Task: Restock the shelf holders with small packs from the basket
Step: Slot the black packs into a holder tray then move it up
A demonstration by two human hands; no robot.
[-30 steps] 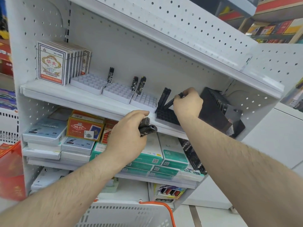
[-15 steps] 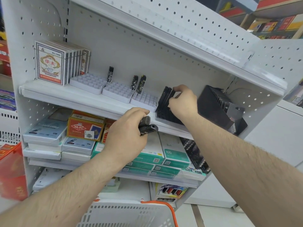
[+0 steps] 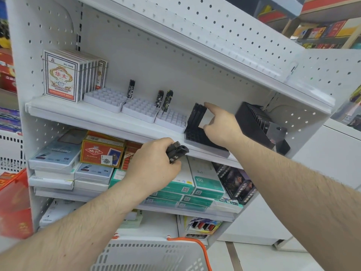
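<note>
White pegboard shelf (image 3: 109,122) fills the frame. At centre, the left hand (image 3: 154,163) grips slim black packs (image 3: 176,152) with pale print. Right of centre, the right hand (image 3: 220,125), fingers loosely spread, touches upright black packs (image 3: 196,116) in a black holder (image 3: 201,136).

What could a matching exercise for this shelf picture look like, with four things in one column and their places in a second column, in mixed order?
Things:
1. playing cards
2. black packs
3. white basket
4. dark packs

Places:
A. gripped in the left hand
B. far left of the upper shelf
C. standing in the black holder, under the fingertip of the right hand
D. bottom of the picture, below the arms

Pairs: 1-B, 2-C, 3-D, 4-A
</note>
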